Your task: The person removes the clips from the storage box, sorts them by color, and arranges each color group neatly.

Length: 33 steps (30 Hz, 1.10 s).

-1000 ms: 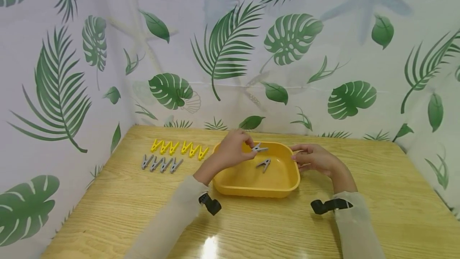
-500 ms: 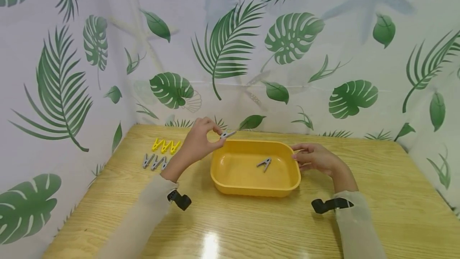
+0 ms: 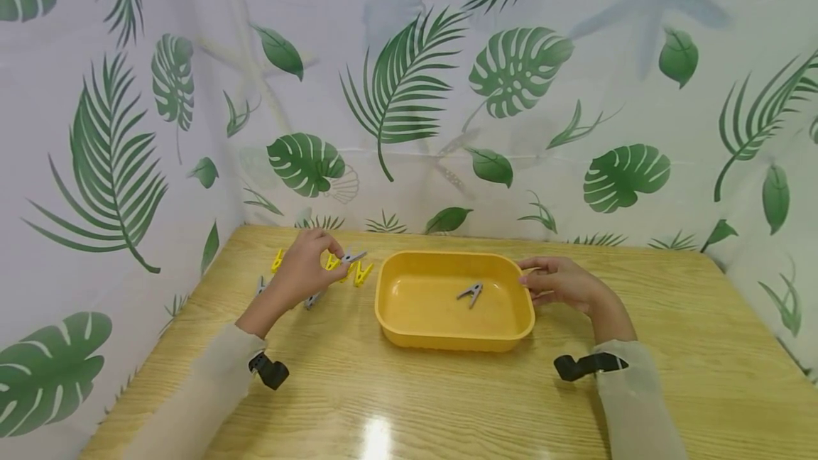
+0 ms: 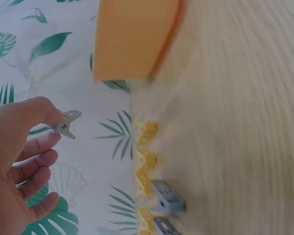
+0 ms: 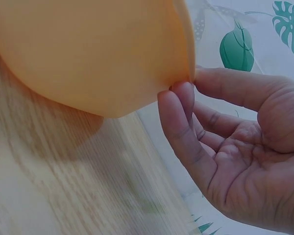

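Between thumb and index finger, my left hand (image 3: 300, 268) pinches a grey clothespin (image 3: 353, 258) above the table, left of the yellow basin (image 3: 455, 341). The left wrist view shows that clothespin (image 4: 66, 125) at the fingertips, its other end sticking out. My right hand (image 3: 565, 284) holds the basin's right rim, thumb and fingers on either side of the wall, as the right wrist view of the hand (image 5: 245, 142) shows. One grey clothespin (image 3: 471, 293) lies inside the basin. Yellow clothespins (image 3: 362, 274) and grey clothespins (image 3: 312, 300) lie beneath and behind my left hand, partly hidden.
The wooden table (image 3: 447, 403) bears the basin near its back edge. A leaf-patterned cloth (image 3: 409, 91) hangs upright behind the table and along its left side. Each wrist wears a black strap with a camera.
My left hand has moved left with the grey clothespin, from over the basin to above the clothespins on the table. The right hand, the basin and the clothespin inside it stay in place.
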Tool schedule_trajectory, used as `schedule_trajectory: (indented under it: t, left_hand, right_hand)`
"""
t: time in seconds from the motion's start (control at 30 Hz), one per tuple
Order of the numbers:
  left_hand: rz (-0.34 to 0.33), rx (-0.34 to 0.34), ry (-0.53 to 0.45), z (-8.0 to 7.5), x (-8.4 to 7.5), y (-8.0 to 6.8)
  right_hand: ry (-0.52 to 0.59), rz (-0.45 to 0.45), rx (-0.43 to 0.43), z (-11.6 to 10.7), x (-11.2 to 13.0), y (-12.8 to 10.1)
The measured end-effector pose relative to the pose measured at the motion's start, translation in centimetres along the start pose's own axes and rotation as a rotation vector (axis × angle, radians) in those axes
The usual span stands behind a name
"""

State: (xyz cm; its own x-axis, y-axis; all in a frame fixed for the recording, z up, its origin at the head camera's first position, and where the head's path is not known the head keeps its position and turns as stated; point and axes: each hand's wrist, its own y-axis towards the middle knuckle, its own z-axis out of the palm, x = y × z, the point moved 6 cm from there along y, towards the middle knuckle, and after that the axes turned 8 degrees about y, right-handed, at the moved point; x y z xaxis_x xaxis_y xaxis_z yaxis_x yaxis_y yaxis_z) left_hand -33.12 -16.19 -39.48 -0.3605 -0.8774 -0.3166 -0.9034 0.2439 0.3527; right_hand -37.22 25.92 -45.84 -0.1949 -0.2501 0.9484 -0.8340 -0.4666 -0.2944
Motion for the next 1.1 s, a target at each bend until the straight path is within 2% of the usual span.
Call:
schedule_trajectory:
  t: [0.3,0.47,0.87,1.1]
  left_hand:
    - [-0.032,0.04,0.048,0.8,2.1,-1.4]
    - [-0.021,0.057,0.065,1.2,2.6,-1.8]
    - [-0.034,0.167,0.151,3.0,3.4,-2.5]
    - [-0.023,0.178,0.189,3.4,3.4,-2.6]
  right_hand:
    - [-0.01,0.001,-0.001,0.0,-0.1,0.1]
    - [-0.011,0.0,-0.004,0.0,-0.2,0.1]
    - [-0.016,0.006,-0.012,-0.2,-0.2,0.2]
    - [-0.022,0.007,-0.015,-0.2,-0.2,0.1]
